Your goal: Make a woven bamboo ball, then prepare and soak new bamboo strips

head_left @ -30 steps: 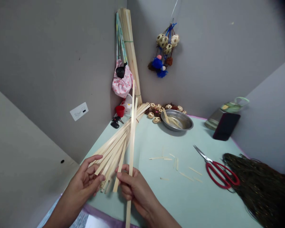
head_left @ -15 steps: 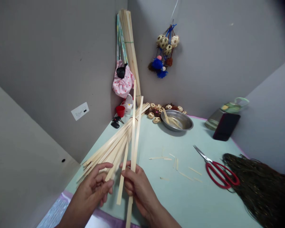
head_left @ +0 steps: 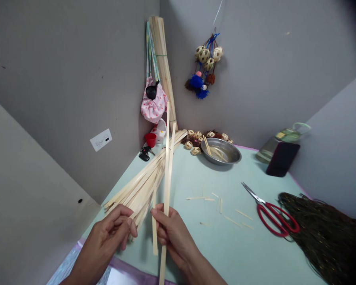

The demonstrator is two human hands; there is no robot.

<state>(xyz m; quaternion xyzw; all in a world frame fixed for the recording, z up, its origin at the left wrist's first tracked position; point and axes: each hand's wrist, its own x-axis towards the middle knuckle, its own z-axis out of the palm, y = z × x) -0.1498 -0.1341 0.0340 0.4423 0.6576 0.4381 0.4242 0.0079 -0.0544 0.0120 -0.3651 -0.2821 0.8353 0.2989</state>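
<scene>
In my right hand (head_left: 169,225), closed in a pinch, are long pale bamboo strips (head_left: 168,178). Two of them rise side by side, and a lower end runs down past the wrist. Another strip (head_left: 154,237) passes between thumb and forefinger of that hand and slants back toward the pile. My left hand (head_left: 114,227) is closed, its thumb and forefinger pinching the near end of a strip (head_left: 138,209) from the loose bundle of bamboo strips (head_left: 142,180) on the table. Behind the fingers the strip ends are partly hidden.
Red-handled scissors (head_left: 269,213) lie at right beside dark stringy fibre (head_left: 317,233). Small strip offcuts (head_left: 221,204) are scattered mid-table. A metal bowl (head_left: 221,158), woven balls (head_left: 195,150), a phone (head_left: 283,159), a bottle (head_left: 269,146), keys (head_left: 144,155) and a red cup (head_left: 150,139) stand farther back.
My left hand has moved left and slightly down, away from the right hand, still pinching a strip. The tips of the strips in my right hand have shifted slightly left.
</scene>
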